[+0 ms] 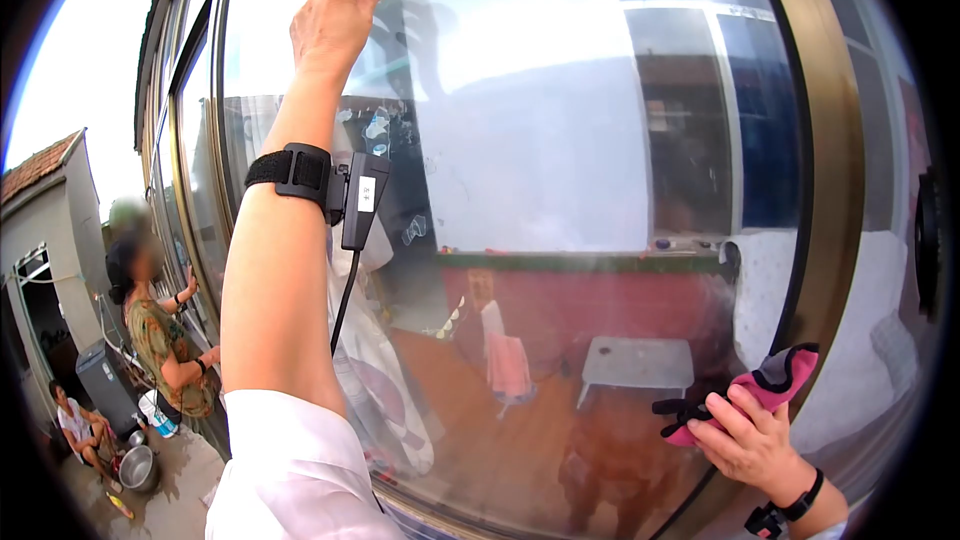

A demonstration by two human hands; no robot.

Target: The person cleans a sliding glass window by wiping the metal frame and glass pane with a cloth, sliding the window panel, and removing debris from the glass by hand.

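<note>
My left hand is raised high in front of a large window pane, its fingers curled in; whether anything is inside them is hidden. A black strap with a small box device is worn on that forearm, and a cable hangs from it. At the lower right, my right hand grips a pink and black pad against or just in front of the glass, near the frame. Dark trim and a strap-like end show on the pad; its exact kind is unclear. Smears and reflections cover the pane.
A brown metal window frame borders the pane on the right. Through the glass show a small table and a pink cloth. On the left, a person stands at the windows; another person sits near a metal basin.
</note>
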